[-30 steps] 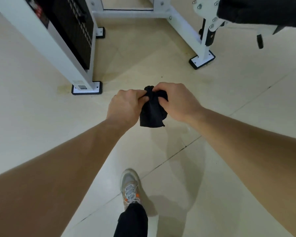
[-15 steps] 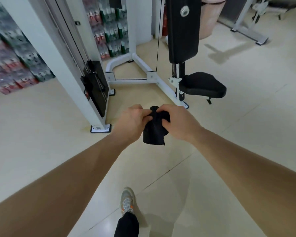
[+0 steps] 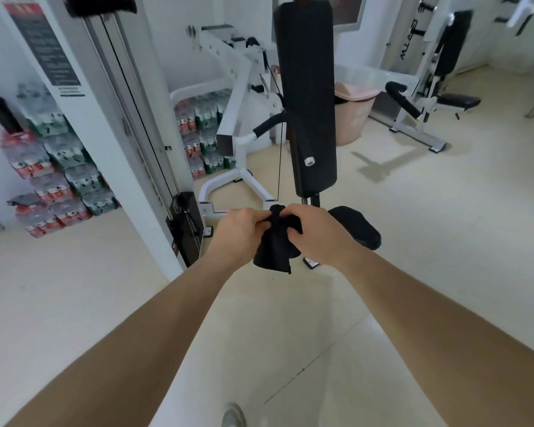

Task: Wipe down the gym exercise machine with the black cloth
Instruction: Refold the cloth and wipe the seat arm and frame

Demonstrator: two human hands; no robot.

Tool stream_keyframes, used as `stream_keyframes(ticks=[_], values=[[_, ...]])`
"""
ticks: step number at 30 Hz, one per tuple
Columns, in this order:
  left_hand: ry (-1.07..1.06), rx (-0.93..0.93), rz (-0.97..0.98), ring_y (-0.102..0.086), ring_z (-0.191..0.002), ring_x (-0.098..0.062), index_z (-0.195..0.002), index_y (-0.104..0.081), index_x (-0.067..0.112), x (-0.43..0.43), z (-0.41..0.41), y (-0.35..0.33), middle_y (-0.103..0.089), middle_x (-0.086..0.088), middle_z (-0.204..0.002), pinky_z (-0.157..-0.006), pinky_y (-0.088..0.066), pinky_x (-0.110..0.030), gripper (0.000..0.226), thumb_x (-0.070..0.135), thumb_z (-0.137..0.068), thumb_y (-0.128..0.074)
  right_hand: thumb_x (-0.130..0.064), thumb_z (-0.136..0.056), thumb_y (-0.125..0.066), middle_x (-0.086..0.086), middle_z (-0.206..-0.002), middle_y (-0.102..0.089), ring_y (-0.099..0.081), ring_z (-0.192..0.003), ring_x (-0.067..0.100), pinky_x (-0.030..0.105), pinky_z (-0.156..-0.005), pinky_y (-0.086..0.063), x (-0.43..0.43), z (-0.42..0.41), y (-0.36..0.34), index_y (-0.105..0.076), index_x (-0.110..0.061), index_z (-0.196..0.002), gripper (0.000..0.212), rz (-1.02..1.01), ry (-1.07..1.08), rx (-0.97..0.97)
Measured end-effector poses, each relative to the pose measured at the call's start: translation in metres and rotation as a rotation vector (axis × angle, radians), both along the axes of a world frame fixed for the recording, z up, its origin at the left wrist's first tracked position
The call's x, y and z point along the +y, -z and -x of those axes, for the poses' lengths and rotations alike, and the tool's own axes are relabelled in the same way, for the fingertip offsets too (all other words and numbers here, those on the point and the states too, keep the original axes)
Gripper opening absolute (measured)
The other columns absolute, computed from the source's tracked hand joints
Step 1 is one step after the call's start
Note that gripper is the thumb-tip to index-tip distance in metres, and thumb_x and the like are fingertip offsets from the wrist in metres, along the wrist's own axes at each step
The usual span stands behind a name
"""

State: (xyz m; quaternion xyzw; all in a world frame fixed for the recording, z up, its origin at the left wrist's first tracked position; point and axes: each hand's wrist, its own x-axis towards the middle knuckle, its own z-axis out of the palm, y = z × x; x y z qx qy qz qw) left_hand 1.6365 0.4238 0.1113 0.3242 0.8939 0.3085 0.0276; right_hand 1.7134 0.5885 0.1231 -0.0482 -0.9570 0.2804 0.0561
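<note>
Gripped at centre frame: black cloth (image 3: 273, 251), bunched, pinched with curled fingers by left hand (image 3: 241, 232) at its left edge and right hand (image 3: 318, 235) over its top. Hanging in front of the seat (image 3: 356, 228), below the upright back pad (image 3: 309, 97) of the gym exercise machine (image 3: 238, 118). Versus 0.5 s ago: view tilted up, more back pad visible, shoe (image 3: 233, 416) nearly off bottom edge; grip unchanged.

Black cloth (image 3: 273, 251); white frame (image 3: 239, 100), black backrest (image 3: 309, 87); seemingly pink bin (image 3: 353, 118).
</note>
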Motion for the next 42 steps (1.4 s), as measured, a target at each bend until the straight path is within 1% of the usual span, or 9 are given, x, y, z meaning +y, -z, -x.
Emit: stream_keyframes(ticks=[4,7,13,18,22,26,30,38,42], values=[[-0.083,-0.127,-0.181,-0.066,-0.09,-0.013,-0.116,-0.074,0.028,0.006,0.035,-0.033,-0.075,0.006,-0.1,-0.084,-0.053,-0.028,0.029,0.013,-0.097,-0.058,-0.013,-0.096,-0.05,-0.006,-0.12,-0.067,-0.061,-0.104,0.012,0.031,-0.092,-0.051,0.005,0.032,-0.033,-0.062,-0.023,-0.128,0.035,0.073,0.053,0.048],[-0.094,-0.202,-0.281,-0.067,-0.09,-0.011,-0.118,-0.074,0.024,0.013,0.062,-0.049,-0.073,0.009,-0.098,-0.086,-0.052,-0.023,0.029,0.011,-0.097,-0.059,-0.014,-0.098,-0.05,-0.014,-0.107,-0.065,-0.06,-0.086,-0.002,0.014,-0.075,-0.045,0.011,0.054,-0.046,-0.063,-0.025,-0.125,0.032,0.156,0.117,0.073],[-0.04,-0.34,-0.362,-0.068,-0.097,-0.01,-0.114,-0.075,0.026,0.019,0.116,-0.043,-0.074,0.011,-0.098,-0.091,-0.057,-0.037,0.027,0.014,-0.096,-0.06,-0.008,-0.094,-0.058,-0.027,-0.089,-0.061,-0.057,-0.078,-0.018,0.001,-0.067,-0.04,0.017,0.107,-0.053,-0.068,-0.023,-0.114,0.028,0.222,0.195,0.079],[-0.116,-0.617,-0.574,-0.072,-0.091,-0.029,-0.098,-0.077,0.017,0.037,0.156,-0.039,-0.075,-0.008,-0.093,-0.079,-0.062,-0.046,0.02,0.022,-0.1,-0.057,-0.005,-0.085,-0.069,-0.026,-0.086,-0.064,-0.059,-0.078,-0.015,0.003,-0.066,-0.042,0.028,0.151,-0.047,-0.067,-0.03,-0.098,0.029,0.258,0.241,0.102],[-0.185,-0.696,-0.526,-0.073,-0.088,-0.028,-0.111,-0.064,0.015,0.06,0.194,-0.03,-0.072,-0.016,-0.096,-0.072,-0.063,-0.042,0.021,0.027,-0.094,-0.068,-0.009,-0.081,-0.075,-0.024,-0.088,-0.065,-0.063,-0.085,-0.004,0.017,-0.075,-0.051,0.05,0.187,-0.032,-0.064,-0.034,-0.094,0.031,0.277,0.229,0.071],[-0.169,-0.611,-0.417,-0.072,-0.087,-0.024,-0.104,-0.073,0.015,0.084,0.247,-0.029,-0.075,-0.006,-0.089,-0.077,-0.062,-0.045,0.013,0.021,-0.093,-0.069,-0.01,-0.081,-0.077,-0.019,-0.097,-0.065,-0.063,-0.093,-0.002,0.016,-0.082,-0.052,0.085,0.234,-0.025,-0.062,-0.036,-0.105,0.039,0.345,0.155,0.056],[-0.261,-0.511,-0.424,-0.069,-0.075,-0.011,-0.091,-0.074,0.017,0.103,0.3,-0.039,-0.073,0.002,-0.083,-0.069,-0.058,-0.033,0.009,0.02,-0.095,-0.066,-0.012,-0.085,-0.071,-0.019,-0.096,-0.067,-0.064,-0.088,-0.005,0.011,-0.076,-0.049,0.122,0.294,-0.027,-0.064,-0.033,-0.115,0.038,0.42,0.06,0.027],[-0.624,-0.492,-0.607,-0.064,-0.103,-0.035,-0.096,-0.058,0.017,0.12,0.391,-0.053,-0.065,-0.011,-0.104,-0.09,-0.057,-0.052,0.014,0.024,-0.104,-0.049,-0.018,-0.094,-0.062,-0.02,-0.095,-0.068,-0.064,-0.085,-0.002,0.021,-0.081,-0.051,0.163,0.405,-0.031,-0.067,-0.031,-0.111,0.022,0.419,-0.109,-0.053],[-0.676,-0.29,-0.458,-0.057,-0.083,-0.021,-0.105,-0.054,0.02,0.119,0.424,-0.06,-0.059,0.003,-0.091,-0.077,-0.049,-0.039,0.018,0.034,-0.106,-0.042,-0.03,-0.093,-0.064,-0.021,-0.093,-0.07,-0.064,-0.091,0.004,0.024,-0.081,-0.05,0.167,0.449,-0.035,-0.073,-0.034,-0.1,0.012,0.272,-0.101,-0.042]])
